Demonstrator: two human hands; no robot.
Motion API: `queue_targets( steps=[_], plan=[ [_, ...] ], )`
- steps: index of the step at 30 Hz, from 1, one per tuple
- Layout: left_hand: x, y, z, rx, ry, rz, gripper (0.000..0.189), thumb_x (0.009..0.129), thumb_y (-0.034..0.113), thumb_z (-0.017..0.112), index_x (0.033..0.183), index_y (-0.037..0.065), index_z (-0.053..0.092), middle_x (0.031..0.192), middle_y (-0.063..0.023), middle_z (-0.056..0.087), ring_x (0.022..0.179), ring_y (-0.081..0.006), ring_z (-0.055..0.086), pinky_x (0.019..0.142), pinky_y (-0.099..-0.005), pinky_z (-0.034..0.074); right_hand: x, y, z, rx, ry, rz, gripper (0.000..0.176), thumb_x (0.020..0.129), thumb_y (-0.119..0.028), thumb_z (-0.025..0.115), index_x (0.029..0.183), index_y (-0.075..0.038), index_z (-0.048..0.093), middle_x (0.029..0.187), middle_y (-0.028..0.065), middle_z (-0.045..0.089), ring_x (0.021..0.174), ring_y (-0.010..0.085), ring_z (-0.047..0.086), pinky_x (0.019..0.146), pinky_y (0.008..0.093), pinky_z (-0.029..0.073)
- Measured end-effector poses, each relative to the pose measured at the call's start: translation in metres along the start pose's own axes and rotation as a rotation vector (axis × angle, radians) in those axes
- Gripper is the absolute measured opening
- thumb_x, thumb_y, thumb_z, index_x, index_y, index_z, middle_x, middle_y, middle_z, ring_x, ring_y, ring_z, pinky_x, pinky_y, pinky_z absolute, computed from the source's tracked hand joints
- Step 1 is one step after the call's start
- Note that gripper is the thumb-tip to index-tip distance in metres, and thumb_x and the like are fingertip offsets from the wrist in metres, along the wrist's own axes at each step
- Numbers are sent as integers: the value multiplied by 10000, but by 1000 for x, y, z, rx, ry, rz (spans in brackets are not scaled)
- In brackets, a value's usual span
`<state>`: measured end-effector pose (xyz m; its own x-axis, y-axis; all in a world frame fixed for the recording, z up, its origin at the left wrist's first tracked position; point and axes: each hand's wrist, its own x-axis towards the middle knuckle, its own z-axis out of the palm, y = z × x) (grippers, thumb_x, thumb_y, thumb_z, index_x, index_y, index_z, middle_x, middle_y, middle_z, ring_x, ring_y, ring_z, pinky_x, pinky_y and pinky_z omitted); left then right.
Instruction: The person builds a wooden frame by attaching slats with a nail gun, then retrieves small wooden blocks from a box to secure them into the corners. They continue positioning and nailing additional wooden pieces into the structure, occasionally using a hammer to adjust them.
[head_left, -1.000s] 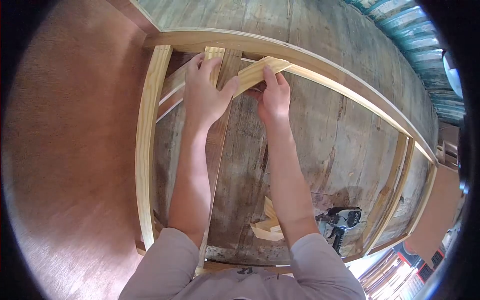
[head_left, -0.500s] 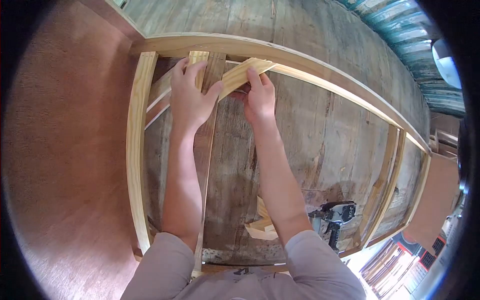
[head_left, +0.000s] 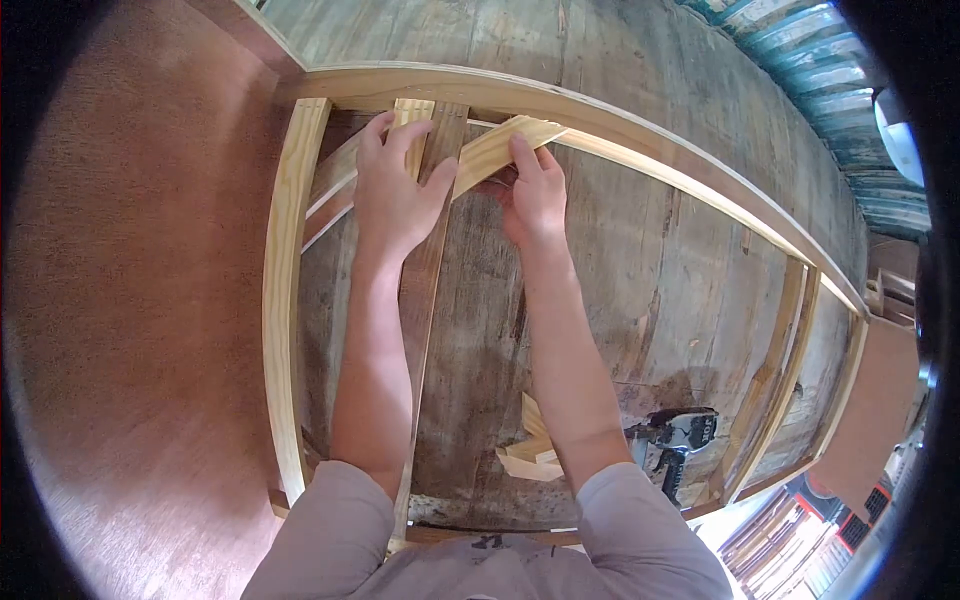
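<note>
My right hand [head_left: 538,200] grips a short wooden block [head_left: 488,150] with angled ends, thumb on its face and fingers behind. The block slants up to the right, its upper end near the frame's top rail [head_left: 420,85] and its lower end beside a darker wooden stud [head_left: 425,270]. Spread over the stud and a pale wooden strip [head_left: 413,112] is my left hand [head_left: 395,205], its fingers apart near the strip's top and its thumb close to the block's lower end.
A nail gun [head_left: 680,435] lies at the lower right on the worn plank surface [head_left: 590,300]. Nearby are several offcuts [head_left: 530,455]. A pale stud [head_left: 285,300] bounds the frame at left, beside a reddish-brown board [head_left: 150,300]. More studs [head_left: 775,390] cross the frame at right.
The view has shifted slightly, so the frame and hands appear a little further right. Both hands keep nearly the same pose, and the block stays at the same slant.
</note>
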<state>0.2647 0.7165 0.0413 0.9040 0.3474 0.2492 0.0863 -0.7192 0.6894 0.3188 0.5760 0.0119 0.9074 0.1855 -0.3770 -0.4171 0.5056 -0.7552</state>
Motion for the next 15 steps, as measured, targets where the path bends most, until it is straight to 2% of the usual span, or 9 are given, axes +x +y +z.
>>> queue_targets(
  steps=[6,15],
  plan=[
    [-1,4,0,23,5,-15,502,722,241,775,1164,86,594,1348,-184,419,1257,-361,421,1022,-452,380,2,3,-2,-5,8,-2,259,985,-223,493,1139,-17,524,1007,119,649,853,255,676,665,416,585],
    [0,3,1,18,9,-10,496,712,243,784,1155,107,607,1347,-185,419,1254,-364,424,1017,-452,386,4,5,-2,0,25,0,266,979,-223,497,1142,-13,511,1011,128,642,860,266,675,662,443,601]
  ],
)
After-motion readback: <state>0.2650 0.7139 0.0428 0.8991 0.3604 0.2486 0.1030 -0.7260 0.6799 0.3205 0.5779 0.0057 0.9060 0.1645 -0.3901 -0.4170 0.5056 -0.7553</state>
